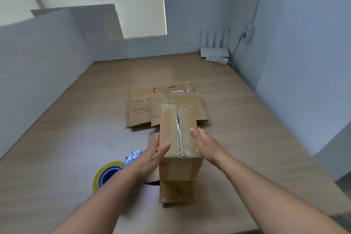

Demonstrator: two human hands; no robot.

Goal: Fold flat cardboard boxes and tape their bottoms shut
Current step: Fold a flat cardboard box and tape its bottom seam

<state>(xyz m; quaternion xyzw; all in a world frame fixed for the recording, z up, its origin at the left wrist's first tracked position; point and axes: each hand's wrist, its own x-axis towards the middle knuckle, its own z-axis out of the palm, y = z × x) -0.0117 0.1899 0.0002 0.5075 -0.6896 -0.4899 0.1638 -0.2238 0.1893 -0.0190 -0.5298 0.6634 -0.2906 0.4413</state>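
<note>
A folded brown cardboard box [177,135] stands on the wooden table [247,138] with its taped side up; clear tape runs along the middle seam. My left hand [153,156] presses the box's left side, thumb on top. My right hand [204,142] lies against its right side, fingers on the top face. Beyond the box a pile of flat cardboard boxes [144,110] rests on the table. A roll of clear tape on a blue dispenser [106,175] sits to the left, partly hidden by my left forearm.
Grey partition walls enclose the table on the left [38,62] and the right [303,43]. A white router [214,49] and a power strip [216,60] sit in the far right corner. A crumpled blue item [133,155] lies near the tape.
</note>
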